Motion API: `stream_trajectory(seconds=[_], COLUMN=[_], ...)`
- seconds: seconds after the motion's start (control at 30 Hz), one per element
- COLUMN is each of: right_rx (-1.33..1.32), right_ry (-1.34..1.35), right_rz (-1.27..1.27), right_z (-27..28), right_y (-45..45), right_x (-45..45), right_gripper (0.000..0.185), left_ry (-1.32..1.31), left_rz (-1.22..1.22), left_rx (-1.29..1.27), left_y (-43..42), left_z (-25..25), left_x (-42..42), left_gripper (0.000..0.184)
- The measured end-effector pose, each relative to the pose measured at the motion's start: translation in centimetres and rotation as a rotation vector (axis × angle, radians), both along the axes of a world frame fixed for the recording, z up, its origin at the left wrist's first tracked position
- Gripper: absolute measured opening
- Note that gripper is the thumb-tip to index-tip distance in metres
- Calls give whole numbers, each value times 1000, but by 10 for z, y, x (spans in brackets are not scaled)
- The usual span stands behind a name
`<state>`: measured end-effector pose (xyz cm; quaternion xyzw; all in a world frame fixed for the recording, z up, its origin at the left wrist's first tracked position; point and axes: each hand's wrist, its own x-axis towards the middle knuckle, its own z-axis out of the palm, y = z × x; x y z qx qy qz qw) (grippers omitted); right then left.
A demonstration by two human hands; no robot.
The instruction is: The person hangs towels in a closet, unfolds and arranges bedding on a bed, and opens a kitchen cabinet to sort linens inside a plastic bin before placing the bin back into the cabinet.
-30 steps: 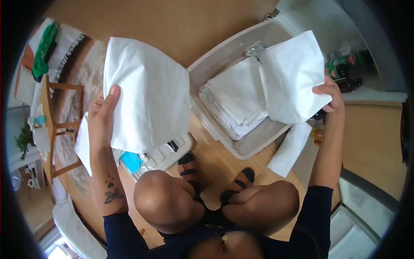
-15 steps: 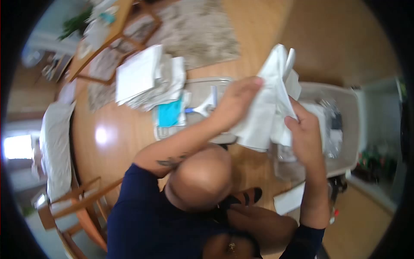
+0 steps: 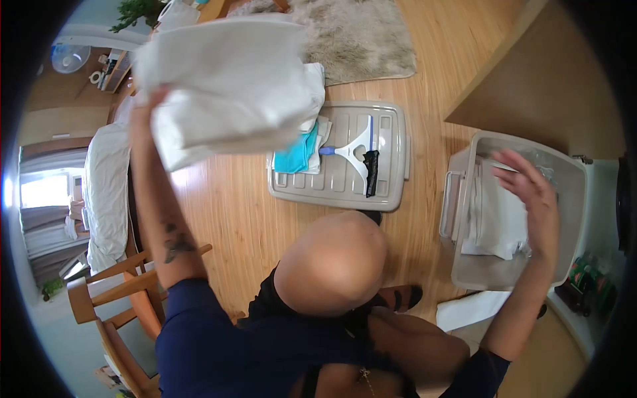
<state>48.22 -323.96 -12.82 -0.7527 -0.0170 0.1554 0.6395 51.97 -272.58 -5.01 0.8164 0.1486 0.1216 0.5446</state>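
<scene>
My left hand (image 3: 151, 101) grips the edge of a large white folded cloth (image 3: 229, 79), blurred by motion, at the upper left. That cloth hangs over the spot where a stack of white folded pieces (image 3: 317, 83) stands, and it hides most of the stack. My right hand (image 3: 527, 182) is open with fingers spread, holding nothing, above a beige plastic bin (image 3: 462, 264). Inside the bin lie white folded pieces (image 3: 488, 212) and some clear plastic.
A beige bin lid (image 3: 312, 189) on the wooden floor carries a blue cloth (image 3: 292, 159), a squeegee (image 3: 355, 147) and a black object (image 3: 371, 174). A shaggy rug (image 3: 358, 40), a wooden chair (image 3: 109, 292) and a cardboard-brown panel (image 3: 511, 86) surround me. Bottles (image 3: 590, 282) stand at the right.
My left hand has carried the white cloth from in front of me to the upper left. My right hand has let go of it and moved right, over the bin.
</scene>
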Motion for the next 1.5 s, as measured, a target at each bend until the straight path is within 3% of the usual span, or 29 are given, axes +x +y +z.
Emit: stream_trajectory(seconds=[0.1,0.17,0.2,0.23,0.27,0.33,0.4,0.47,0.5,0.53,0.57,0.67,0.73,0.77,0.8,0.83,0.9,0.93,0.97,1.03,1.07,1.13,1.17,1.2,1.27,1.33,1.4,1.47,1.5], right_rx=[-75,-122,-154,-187,-194,-214,-251,-219,-242,-283,-343,-326,-147,-285,-238,-372,-368,-631,-887,-440,-542,-669,-769,-456,-589,-332,-302,-260,-57], right_ry=[71,115,148,185,188,250,252,208,166,109,62,-50,-155,-143,-90,1,275,405,521,688,768,764,888,806,939,816,882,948,803], right_rz=[-190,-282,-313,-343,-350,-310,-286,-278,-355,-461,-586,-978,-1219,-1278,-1355,-1387,-1468,-1363,-1233,-1341,-1364,-1335,-1246,-1362,-1417,-1389,-1373,-1354,-1418], right_z=[-17,-27,-32,-37,-41,-52,-55,-58,-55,-55,-56,-51,-67,-81,-101,-129,-218,-263,-291,-288,-302,-366,-355,-340,-331,-331,-324,-318,-320], right_y=[-51,-76,-85,-90,-93,-96,-95,-101,-103,-113,-126,-160,-181,-187,-188,-186,-194,-185,-175,-148,-141,-145,-146,-146,-150,-156,-161,-160,-156], right_x=[-21,-35,-42,-50,-56,-69,-77,-88,-95,-103,-116,-167,-221,-251,-281,-307,-386,-419,-439,-431,-433,-471,-459,-450,-436,-430,-429,-423,-424], right_gripper=[41,41,41,41,41,44,43,38,38,37,36,22,17,18,18,14,12,23,35,67,78,103,104,102,95,80,75,70,66], left_ry=[-234,-344,-109,69,136,152,422,308,80,-164,-288,-212,-76,-20,35,35,248,365,419,426,526,545,423,534,656,654,569,596,604], left_rz=[83,68,195,174,112,-205,-356,-238,-241,-259,-314,-616,-829,-924,-996,-1055,-1096,-1118,-1150,-1125,-1041,-918,-888,-777,-703,-674,-745,-763,-780], left_rx=[146,810,1165,1013,1174,1119,965,1184,1204,1192,994,743,554,550,560,489,404,387,516,782,945,949,958,913,778,948,1067,1114,1103], left_y=[19,41,34,36,1,21,40,9,-8,-32,-64,-132,-169,-193,-213,-222,-239,-234,-231,-199,-202,-186,-163,-172,-173,-192,-210,-219,-219], left_z=[24,7,-8,-39,-58,-146,-219,-233,-234,-232,-230,-260,-286,-287,-286,-296,-308,-322,-330,-374,-368,-367,-391,-373,-372,-363,-352,-346,-345], left_x=[16,50,65,87,90,116,125,106,91,78,63,28,20,17,15,17,22,28,29,32,23,8,5,-3,-11,-23,-30,-28,-25], left_gripper=[34,35,37,40,44,58,74,70,65,61,56,47,40,38,35,32,23,19,20,24,29,36,35,36,57,69,78,77,74])
